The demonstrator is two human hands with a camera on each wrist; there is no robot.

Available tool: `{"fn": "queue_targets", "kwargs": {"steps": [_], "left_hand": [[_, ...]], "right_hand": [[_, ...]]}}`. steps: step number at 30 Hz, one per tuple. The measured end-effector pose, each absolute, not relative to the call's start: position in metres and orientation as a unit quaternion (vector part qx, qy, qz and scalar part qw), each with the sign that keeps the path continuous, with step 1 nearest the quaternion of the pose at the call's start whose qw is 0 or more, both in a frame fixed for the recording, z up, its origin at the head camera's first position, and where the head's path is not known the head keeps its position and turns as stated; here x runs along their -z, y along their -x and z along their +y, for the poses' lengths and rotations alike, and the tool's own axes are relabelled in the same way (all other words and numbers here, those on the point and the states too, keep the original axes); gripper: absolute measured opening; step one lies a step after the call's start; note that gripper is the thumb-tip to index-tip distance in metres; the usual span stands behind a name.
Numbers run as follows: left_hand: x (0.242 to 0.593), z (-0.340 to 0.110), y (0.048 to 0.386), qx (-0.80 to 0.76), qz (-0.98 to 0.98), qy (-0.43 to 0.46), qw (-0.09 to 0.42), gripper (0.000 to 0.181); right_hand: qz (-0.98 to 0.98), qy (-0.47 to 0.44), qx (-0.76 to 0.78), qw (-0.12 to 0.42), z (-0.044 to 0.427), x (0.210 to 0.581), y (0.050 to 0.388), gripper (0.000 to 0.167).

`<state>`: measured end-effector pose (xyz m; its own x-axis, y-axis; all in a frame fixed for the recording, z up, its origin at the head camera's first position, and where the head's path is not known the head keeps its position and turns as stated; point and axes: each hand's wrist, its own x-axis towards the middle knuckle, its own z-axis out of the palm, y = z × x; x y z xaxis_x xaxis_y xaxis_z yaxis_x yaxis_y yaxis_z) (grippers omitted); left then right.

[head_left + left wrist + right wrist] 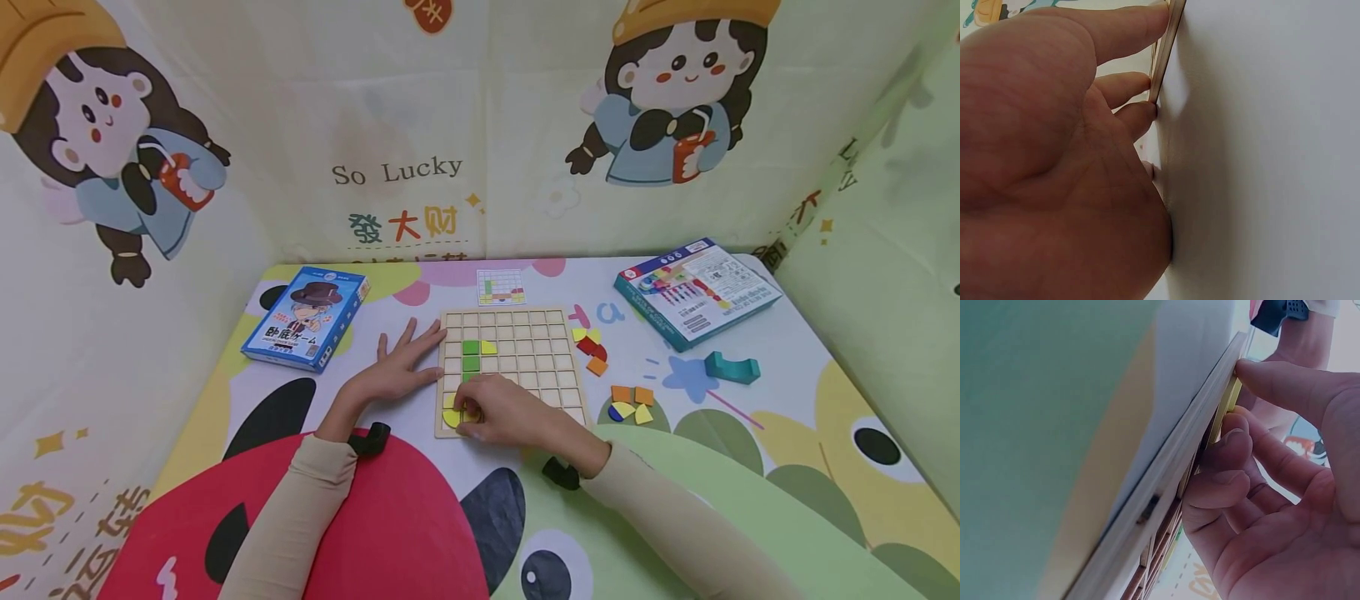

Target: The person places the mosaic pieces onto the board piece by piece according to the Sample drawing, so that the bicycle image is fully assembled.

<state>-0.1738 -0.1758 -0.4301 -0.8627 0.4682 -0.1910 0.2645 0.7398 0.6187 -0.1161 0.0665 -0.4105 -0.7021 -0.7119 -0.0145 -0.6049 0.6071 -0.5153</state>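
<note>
A wooden grid board (pixel 525 318) lies on the table, with green square tiles (pixel 470 363) and a yellow quarter-round tile (pixel 488 347) in its cells. My left hand (pixel 393 371) is spread beside it, thumb and fingertips touching its left edge; the left wrist view shows the palm (pixel 1054 162) close up. Over the board's near left corner, my right hand (pixel 506 410) has curled fingers. Its thumb and index finger pinch a yellow tile (pixel 1234 394) at the board's edge. Another yellow tile (pixel 450 400) shows just above it, partly hidden by the fingers.
Behind the board lies a pattern card (pixel 501 287). Loose coloured tiles sit to the right: a red one (pixel 592 348) and an orange one (pixel 643 396) among several. A teal block (pixel 732 367), a teal box (pixel 697 292) and a blue box (pixel 306 318) stand farther out.
</note>
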Motion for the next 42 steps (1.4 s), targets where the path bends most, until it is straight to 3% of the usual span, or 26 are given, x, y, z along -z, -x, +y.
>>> {"fn": "queue_targets", "kwargs": {"steps": [23, 42], "left_hand": [[0.43, -0.175, 0.173, -0.308, 0.914, -0.202, 0.17, 0.079], [0.431, -0.175, 0.173, -0.309, 0.914, -0.198, 0.174, 0.079]], "right_hand": [[0.889, 0.357, 0.263, 0.114, 0.072, 0.407, 0.114, 0.021], [0.893, 0.301, 0.32, 0.098, 0.127, 0.399, 0.111, 0.019]]}}
